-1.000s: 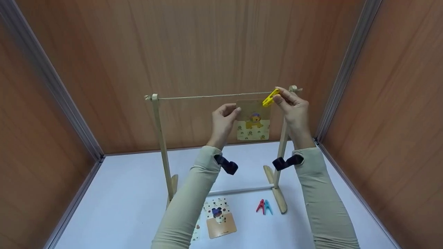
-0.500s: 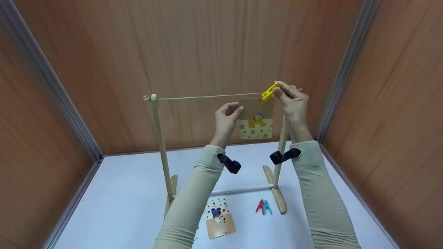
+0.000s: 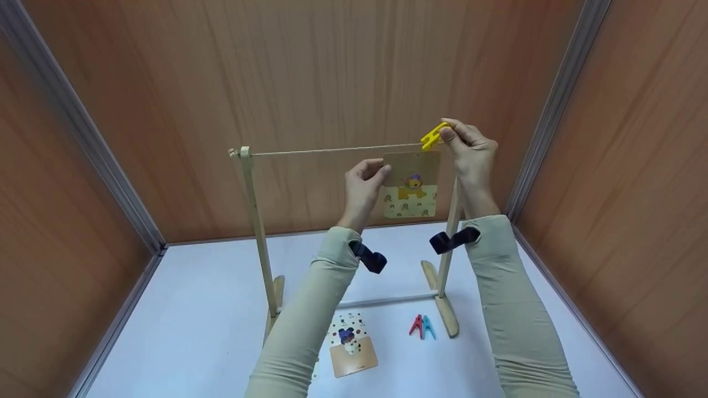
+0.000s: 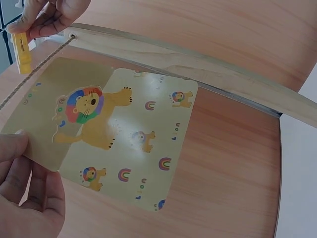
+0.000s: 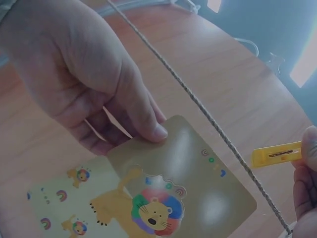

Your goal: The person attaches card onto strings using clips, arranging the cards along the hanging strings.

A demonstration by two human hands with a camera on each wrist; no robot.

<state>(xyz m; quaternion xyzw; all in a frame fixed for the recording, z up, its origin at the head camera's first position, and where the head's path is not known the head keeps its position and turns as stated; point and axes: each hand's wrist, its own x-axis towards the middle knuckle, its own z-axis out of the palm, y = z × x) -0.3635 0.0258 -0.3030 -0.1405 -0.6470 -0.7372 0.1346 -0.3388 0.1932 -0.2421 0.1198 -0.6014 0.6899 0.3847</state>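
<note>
My left hand pinches the left edge of a lion card, thumb in front and fingers behind. The card hangs upright just below the rope strung between two wooden posts. In the left wrist view its lion and small rainbows show on a tan and cream ground. My right hand pinches a yellow clothespin by its handle end, above the card's upper right corner. The clothespin's tip overlaps the rope in the head view. From the right wrist, the clothespin appears beside the rope, apart from the card.
A dog card lies on the white table, another card partly hidden under my left sleeve. Red and blue clothespins stand near the rack's right foot. Wooden walls enclose the table.
My right hand has raised the yellow clothespin from in front of the card's top corner to rope height. The left hand has shifted the card slightly right and up.
</note>
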